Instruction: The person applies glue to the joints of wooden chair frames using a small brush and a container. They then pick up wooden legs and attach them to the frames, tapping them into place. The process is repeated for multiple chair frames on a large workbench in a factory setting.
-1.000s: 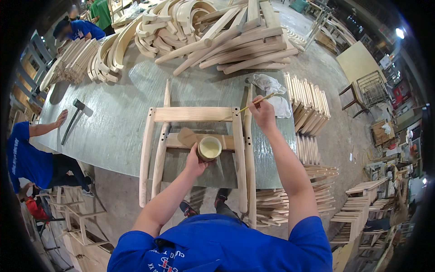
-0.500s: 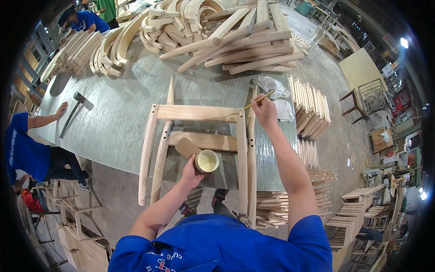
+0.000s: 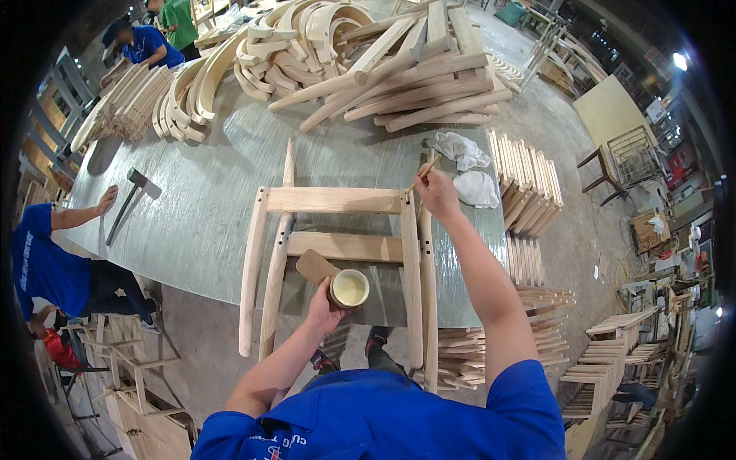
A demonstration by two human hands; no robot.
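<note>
My left hand (image 3: 325, 313) is wrapped round a small round cup (image 3: 362, 300) of pale yellow liquid, held near the table's front edge. A flat brown paddle-shaped piece (image 3: 313, 265) sticks out beside the cup; whether it joins the cup is unclear. Between the fingers of my right hand (image 3: 438, 195) is a thin yellowish stick (image 3: 431, 167), slanting down to the left. Its lower end is at the top right corner of a pale wooden chair frame (image 3: 333, 201), by small dark holes. The frame lies on the table, its long legs pointing toward me.
A grey sheet-covered table (image 3: 199, 230) bears a mallet (image 3: 126, 201), white cloths (image 3: 477, 188) and a heap of wooden legs (image 3: 429, 96) beside curved parts (image 3: 299, 46). Stacked wooden parts (image 3: 529, 180) stand right of the table. A co-worker (image 3: 57, 261) leans on its left edge.
The stick has turned more upright in my right hand, which has come slightly down and left, nearer the corner. The whole view has shifted slightly. My left hand keeps the cup.
</note>
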